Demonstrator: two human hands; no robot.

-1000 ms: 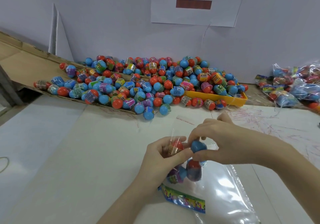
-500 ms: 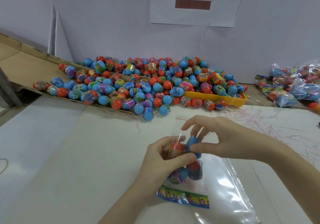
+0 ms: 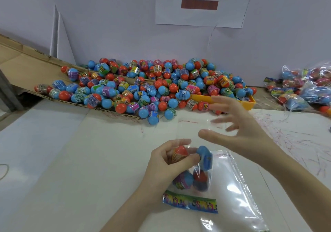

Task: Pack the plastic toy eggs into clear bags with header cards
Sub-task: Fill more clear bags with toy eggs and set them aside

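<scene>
The left hand (image 3: pixel 166 161) curls round the mouth of a clear bag (image 3: pixel 223 187), thumb and fingers pinching an orange-tipped egg (image 3: pixel 180 153) through the film. A blue egg (image 3: pixel 205 157) sits in the opening just beside it, and two more eggs (image 3: pixel 192 179) lie lower in the bag, above the glossy printed header card (image 3: pixel 189 203). The right hand (image 3: pixel 240 129) hovers above the bag, released, fingers spread and slightly blurred, gripping nothing. The bag is thin, shiny and crinkled, lying on the pale counter (image 3: pixel 71 160). Beyond, a heap of smooth blue and orange eggs (image 3: pixel 143 86) with shrink-wrapped labels spills over corrugated cardboard (image 3: pixel 23 65) and a yellow plastic tray (image 3: pixel 249 104). Filled bags (image 3: pixel 304 88) are piled at far right.
</scene>
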